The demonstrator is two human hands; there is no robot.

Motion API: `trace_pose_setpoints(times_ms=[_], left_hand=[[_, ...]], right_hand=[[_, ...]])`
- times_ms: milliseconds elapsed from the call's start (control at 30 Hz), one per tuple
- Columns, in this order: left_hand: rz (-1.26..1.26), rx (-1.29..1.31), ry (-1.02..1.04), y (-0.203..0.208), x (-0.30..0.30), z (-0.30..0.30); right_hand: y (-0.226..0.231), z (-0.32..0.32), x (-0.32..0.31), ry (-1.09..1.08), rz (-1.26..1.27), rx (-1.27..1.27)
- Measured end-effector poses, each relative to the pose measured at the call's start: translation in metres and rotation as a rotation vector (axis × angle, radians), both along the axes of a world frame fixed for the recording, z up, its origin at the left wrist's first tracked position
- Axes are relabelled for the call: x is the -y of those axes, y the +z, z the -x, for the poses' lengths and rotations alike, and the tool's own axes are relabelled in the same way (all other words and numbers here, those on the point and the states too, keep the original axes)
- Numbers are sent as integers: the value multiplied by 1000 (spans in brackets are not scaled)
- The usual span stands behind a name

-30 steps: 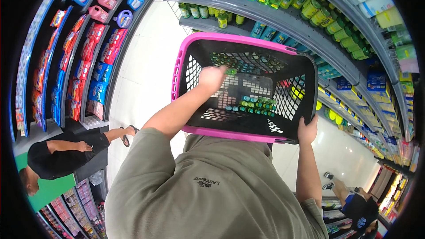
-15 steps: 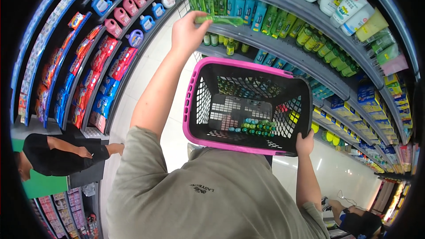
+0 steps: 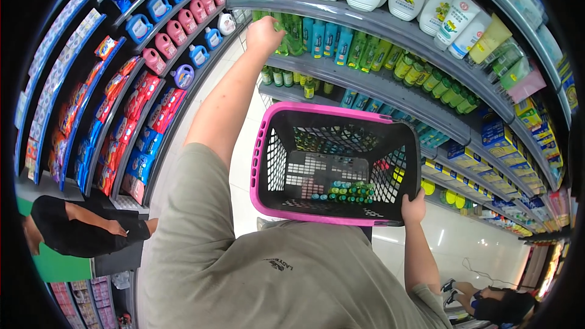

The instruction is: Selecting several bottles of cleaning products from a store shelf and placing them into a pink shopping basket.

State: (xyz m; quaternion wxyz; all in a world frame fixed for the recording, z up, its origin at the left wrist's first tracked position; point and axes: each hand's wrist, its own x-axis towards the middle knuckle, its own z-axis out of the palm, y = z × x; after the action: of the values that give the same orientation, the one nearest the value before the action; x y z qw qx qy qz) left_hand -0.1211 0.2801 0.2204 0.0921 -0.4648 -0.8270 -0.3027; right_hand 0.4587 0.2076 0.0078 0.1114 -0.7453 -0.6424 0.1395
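The left hand (image 3: 263,35) is closed round a slim green plastic bottle (image 3: 281,26) in the tightly packed grey shelf (image 3: 390,88) row, so neighbours may topple, while the right hand (image 3: 414,209), clamped on one corner of the black mesh pink-rimmed basket (image 3: 334,167), risks tipping it.

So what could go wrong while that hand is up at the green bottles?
The left hand reaches into a tight row of green bottles, so pulling one out might knock its neighbours off the shelf. The right hand alone grips one corner of the pink basket, so it might tip and spill the small bottles inside.
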Motion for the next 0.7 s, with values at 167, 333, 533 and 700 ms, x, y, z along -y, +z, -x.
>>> trace_pose_setpoints(times_ms=[167, 333, 533, 700], left_hand=[[-52, 67, 99, -10, -10, -4], [-122, 104, 131, -14, -16, -10], [-264, 56, 97, -21, -34, -9], [-226, 49, 112, -24, -41, -8]], right_hand=[[0, 0, -1, -8, 12, 15], [3, 2, 1, -6, 9, 11], [2, 2, 1, 1, -5, 23], [4, 2, 1, 1, 3, 14]])
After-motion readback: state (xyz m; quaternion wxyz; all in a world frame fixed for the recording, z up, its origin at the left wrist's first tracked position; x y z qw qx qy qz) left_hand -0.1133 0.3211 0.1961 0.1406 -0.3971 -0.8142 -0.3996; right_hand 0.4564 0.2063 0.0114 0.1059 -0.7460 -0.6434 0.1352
